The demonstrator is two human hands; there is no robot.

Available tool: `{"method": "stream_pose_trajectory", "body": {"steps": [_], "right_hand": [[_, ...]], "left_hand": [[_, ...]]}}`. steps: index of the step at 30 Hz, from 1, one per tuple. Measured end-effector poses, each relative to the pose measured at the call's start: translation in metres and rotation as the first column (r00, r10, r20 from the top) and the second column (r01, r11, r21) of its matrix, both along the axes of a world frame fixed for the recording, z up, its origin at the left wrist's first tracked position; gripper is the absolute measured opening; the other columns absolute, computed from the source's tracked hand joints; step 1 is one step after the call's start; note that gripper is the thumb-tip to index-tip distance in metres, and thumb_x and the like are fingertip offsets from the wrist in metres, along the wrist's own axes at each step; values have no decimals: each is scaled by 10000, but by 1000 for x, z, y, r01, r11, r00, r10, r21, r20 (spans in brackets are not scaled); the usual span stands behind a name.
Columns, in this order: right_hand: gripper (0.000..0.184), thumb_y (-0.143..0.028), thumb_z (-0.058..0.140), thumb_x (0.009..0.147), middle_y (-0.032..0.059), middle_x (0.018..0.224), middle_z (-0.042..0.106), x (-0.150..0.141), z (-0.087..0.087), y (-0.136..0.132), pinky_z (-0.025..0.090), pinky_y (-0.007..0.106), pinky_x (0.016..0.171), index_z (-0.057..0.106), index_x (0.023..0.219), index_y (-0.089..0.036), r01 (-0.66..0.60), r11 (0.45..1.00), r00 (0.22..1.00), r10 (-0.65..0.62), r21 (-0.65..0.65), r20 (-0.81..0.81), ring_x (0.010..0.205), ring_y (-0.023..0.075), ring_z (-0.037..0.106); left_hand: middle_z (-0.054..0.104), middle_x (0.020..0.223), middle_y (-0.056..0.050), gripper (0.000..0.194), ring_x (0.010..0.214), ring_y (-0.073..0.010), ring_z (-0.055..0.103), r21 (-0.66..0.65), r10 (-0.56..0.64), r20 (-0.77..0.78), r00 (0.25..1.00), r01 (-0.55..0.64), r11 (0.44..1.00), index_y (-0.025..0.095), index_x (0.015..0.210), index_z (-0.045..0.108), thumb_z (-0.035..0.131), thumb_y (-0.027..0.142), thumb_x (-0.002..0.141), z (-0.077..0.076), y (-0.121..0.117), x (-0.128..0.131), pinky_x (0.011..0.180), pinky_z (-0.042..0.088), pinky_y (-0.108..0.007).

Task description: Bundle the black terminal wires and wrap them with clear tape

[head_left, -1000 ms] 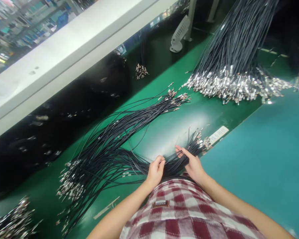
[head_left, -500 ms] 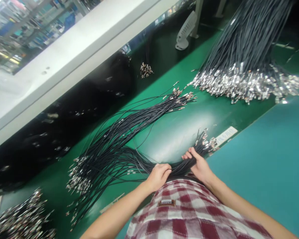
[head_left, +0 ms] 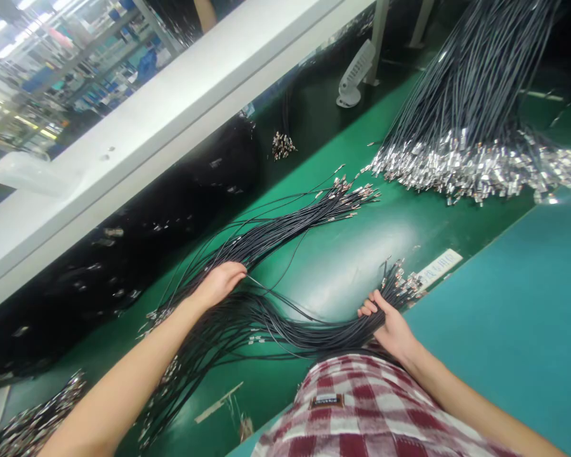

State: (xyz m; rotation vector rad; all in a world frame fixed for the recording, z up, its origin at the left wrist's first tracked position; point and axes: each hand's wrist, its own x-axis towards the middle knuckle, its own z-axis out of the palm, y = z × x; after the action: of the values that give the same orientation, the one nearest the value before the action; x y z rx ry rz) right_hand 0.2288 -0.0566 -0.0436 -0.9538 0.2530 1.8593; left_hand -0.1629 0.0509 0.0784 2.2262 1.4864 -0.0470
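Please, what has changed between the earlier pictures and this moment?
The left hand moved away from beside the right hand, leftward and outward along the cables to the far bundle, and seems to pinch one thin cable. The right hand, looser at first, has closed around the near bundle. The fan and the far bundle look unmoved.

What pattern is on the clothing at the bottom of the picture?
Dark red and white checks, best seen in the head view.
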Motion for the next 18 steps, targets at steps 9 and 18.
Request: {"method": "stream_pose_trajectory", "body": {"steps": [9,18], "right_hand": [[346,-401,833,691,-74,549,430,1,-8,4,521,317,622,531,711,-234,8,999,1000,-7,-38,16,530,118,464],[346,-342,852,671,-71,541,446,1,-14,15,526,297,601,530,693,-217,29,987,999,-33,-155,-27,514,111,467]], "left_hand": [[686,857,-51,264,742,-158,651,169,462,449,765,-581,796,172,913,623,465,383,900,-24,23,9,742,544,-294],[665,921,-69,229,787,-153,626,258,428,318,846,-511,820,159,1028,540,368,304,987,-35,30,33,787,528,-333]]}}
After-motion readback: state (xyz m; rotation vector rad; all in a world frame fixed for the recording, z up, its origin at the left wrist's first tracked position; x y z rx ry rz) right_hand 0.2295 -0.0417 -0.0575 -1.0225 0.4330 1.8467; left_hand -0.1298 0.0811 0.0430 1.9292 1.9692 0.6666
